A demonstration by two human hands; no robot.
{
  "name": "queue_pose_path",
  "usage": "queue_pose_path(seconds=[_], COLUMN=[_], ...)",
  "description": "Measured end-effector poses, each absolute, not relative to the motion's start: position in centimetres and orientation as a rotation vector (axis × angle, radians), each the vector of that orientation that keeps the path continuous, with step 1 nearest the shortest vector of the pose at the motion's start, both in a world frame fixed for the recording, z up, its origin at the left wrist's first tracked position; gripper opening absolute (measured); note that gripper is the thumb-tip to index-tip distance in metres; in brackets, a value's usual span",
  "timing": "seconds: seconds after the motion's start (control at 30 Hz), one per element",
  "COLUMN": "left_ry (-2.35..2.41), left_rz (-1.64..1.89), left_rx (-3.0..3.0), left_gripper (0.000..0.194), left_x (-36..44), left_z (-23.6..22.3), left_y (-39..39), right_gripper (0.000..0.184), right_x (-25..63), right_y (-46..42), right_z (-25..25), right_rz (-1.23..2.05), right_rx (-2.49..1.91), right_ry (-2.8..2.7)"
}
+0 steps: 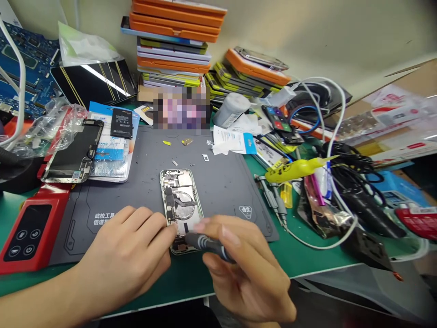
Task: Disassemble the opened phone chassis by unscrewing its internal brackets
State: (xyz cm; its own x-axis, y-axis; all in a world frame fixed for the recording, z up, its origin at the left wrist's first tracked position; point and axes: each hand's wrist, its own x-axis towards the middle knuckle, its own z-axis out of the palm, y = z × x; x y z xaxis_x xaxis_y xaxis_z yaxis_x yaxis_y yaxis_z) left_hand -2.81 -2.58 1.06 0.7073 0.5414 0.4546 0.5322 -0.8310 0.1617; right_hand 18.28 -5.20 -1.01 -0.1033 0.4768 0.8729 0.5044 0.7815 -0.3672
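An opened phone (pixel 194 189) with its inner parts showing lies on the dark grey work mat (pixel 218 191), its lower end nearest me. My left hand (pixel 133 246) is closed, with thumb and index finger at the phone's lower left edge; the fingertips partly hide what they grip. In my right hand (pixel 246 264), a dark-handled screwdriver (pixel 208 243) is held between thumb and fingers, pointing left over the lower part of the phone. Its tip is hard to make out. Several tiny parts, including a SIM tray (pixel 205 157), lie above the phone.
To the left are a red device with touch buttons (pixel 30 232), a detached phone screen (pixel 73 152) and a phone battery (pixel 122 123). Stacked orange cases (pixel 175 23) stand behind. At right lie a yellow bottle (pixel 295 170), a white cable (pixel 336 200) and tangled black cords (pixel 351 182).
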Motion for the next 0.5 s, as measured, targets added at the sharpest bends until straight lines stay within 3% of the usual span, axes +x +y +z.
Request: queue_pose_path(seconds=[0.5], left_ry=[0.911], left_rz=[0.751], left_rx=[2.911], left_gripper=[0.017], left_x=[-2.78], left_z=[1.18], left_y=[-2.52], right_gripper=[0.04], right_x=[18.29], right_y=[-5.42], right_z=[-1.02], right_rz=[0.094], right_rx=[-0.831], right_ry=[-1.702])
